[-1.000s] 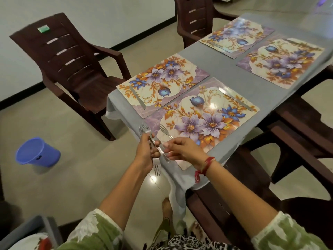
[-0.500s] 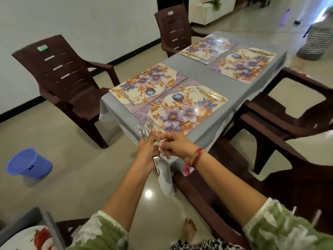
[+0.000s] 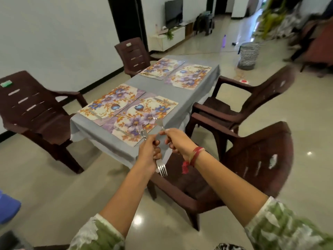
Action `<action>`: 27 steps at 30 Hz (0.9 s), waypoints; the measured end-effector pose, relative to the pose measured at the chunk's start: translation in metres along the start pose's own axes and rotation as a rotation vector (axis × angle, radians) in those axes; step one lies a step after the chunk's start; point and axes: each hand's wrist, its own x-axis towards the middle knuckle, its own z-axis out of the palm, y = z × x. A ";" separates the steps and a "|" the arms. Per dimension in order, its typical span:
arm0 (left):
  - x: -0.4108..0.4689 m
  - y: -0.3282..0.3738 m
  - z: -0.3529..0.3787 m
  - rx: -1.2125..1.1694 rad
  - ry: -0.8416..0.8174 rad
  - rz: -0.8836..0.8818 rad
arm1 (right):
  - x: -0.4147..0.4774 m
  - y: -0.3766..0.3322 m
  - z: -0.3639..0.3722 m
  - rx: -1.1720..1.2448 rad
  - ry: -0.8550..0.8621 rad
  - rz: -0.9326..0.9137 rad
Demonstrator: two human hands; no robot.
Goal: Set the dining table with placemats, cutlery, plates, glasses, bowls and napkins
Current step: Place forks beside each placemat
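My left hand grips a bunch of forks; tines stick out above and below the fist. My right hand pinches the handle of a single fork whose tines point up, over the near edge of the table. Several floral placemats lie on the grey tablecloth: a near right one, a near left one and two far ones. A fork rests on the near right placemat's left side, and a knife near its far corner.
Brown plastic chairs surround the table: one at the left, one at the far end, two at the right, the nearest right below my hands. A blue bucket sits on the floor at left. A striped basket stands beyond.
My view has pulled back and risen from the table. My right hand has drawn one fork out of the bunch in my left hand and lifted it, and both hands have moved right.
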 end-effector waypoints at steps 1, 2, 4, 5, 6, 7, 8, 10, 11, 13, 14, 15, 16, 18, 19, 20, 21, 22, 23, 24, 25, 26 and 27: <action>-0.003 0.000 0.013 0.007 -0.023 0.003 | -0.005 -0.002 -0.011 0.012 0.021 -0.010; -0.008 -0.003 0.029 0.013 -0.040 0.005 | -0.013 -0.002 -0.026 0.029 0.047 -0.018; -0.018 -0.016 0.062 0.014 -0.068 0.000 | -0.027 -0.001 -0.058 0.057 0.069 -0.034; -0.023 -0.024 0.079 0.006 -0.083 -0.012 | -0.031 0.001 -0.075 0.070 0.073 -0.040; -0.027 -0.032 0.094 -0.007 -0.096 -0.028 | -0.034 0.003 -0.090 0.084 0.075 -0.041; -0.032 -0.043 0.112 -0.014 -0.102 -0.043 | -0.038 0.005 -0.111 0.098 0.082 -0.042; -0.037 -0.054 0.131 -0.017 -0.103 -0.049 | -0.042 0.009 -0.131 0.110 0.084 -0.043; -0.047 -0.077 0.172 -0.021 -0.106 -0.031 | -0.052 0.017 -0.176 0.133 0.078 -0.052; -0.050 -0.086 0.190 -0.028 -0.099 -0.019 | -0.057 0.020 -0.196 0.149 0.070 -0.057; -0.054 -0.109 0.235 -0.041 -0.098 0.006 | -0.069 0.029 -0.246 0.187 0.044 -0.094; -0.054 -0.121 0.257 -0.043 -0.111 0.014 | -0.073 0.034 -0.271 0.208 0.030 -0.116; -0.054 -0.132 0.278 -0.046 -0.124 0.015 | -0.075 0.038 -0.294 0.229 0.019 -0.133; -0.055 -0.140 0.294 -0.050 -0.135 0.011 | -0.075 0.041 -0.312 0.257 0.017 -0.144; -0.054 -0.158 0.327 -0.033 -0.148 -0.005 | -0.072 0.046 -0.351 0.306 0.025 -0.146; -0.053 -0.164 0.341 -0.013 -0.149 -0.003 | -0.068 0.048 -0.369 0.313 0.026 -0.141; -0.050 -0.170 0.353 0.005 -0.147 0.001 | -0.063 0.050 -0.384 0.309 0.022 -0.132; -0.047 -0.173 0.361 0.022 -0.142 0.006 | -0.058 0.051 -0.394 0.301 0.013 -0.123; -0.041 -0.177 0.372 0.038 -0.133 0.019 | -0.051 0.052 -0.407 0.300 -0.004 -0.116; -0.034 -0.180 0.381 0.052 -0.118 0.038 | -0.045 0.052 -0.418 0.303 -0.024 -0.112; -0.025 -0.183 0.390 0.061 -0.101 0.060 | -0.036 0.053 -0.428 0.306 -0.041 -0.107; -0.016 -0.185 0.400 0.068 -0.086 0.077 | -0.026 0.054 -0.439 0.308 -0.052 -0.102; -0.008 -0.186 0.409 0.079 -0.072 0.087 | -0.017 0.054 -0.448 0.312 -0.059 -0.093; 0.003 -0.188 0.421 0.088 -0.060 0.098 | -0.006 0.052 -0.460 0.310 -0.068 -0.084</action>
